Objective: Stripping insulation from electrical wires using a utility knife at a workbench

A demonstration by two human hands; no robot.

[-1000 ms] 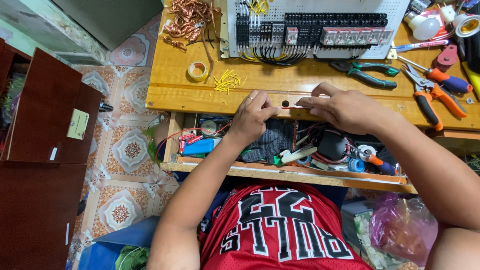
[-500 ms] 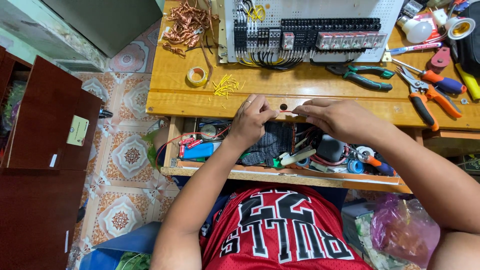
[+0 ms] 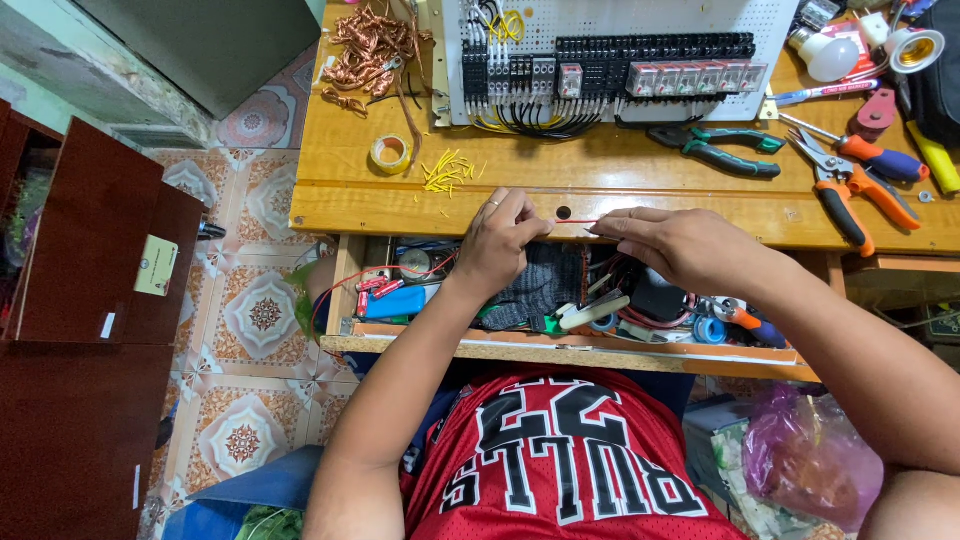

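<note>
I see my left hand (image 3: 497, 245) and my right hand (image 3: 680, 245) close together at the front edge of the wooden table (image 3: 340, 200), right over the open drawer (image 3: 560, 345). Between them runs a short piece of thin red wire (image 3: 576, 221). It sits level, just in front of a small dark hole in the wood. My left fingertips pinch one end and my right fingertips pinch the other end. Both pinches are tight and small, closed on the wire.

I think this wire is very light. It looks bendy, so it will flop or kink if I hold only one end far out. It is also thin and smooth, so I guess it can slip out of a loose pinch. The best place to hold it seems to be close to each end, with the tips of thumb and first finger, the way both hands do now. A gentle pull should keep it straight. A hard pull may bend it.

Farther back on the table are little yellow wire bits (image 3: 448, 170), a roll of yellow tape (image 3: 389, 153), green pliers (image 3: 715, 148) and a white panel with black blocks (image 3: 610, 60). None of them touch my hands.
</note>
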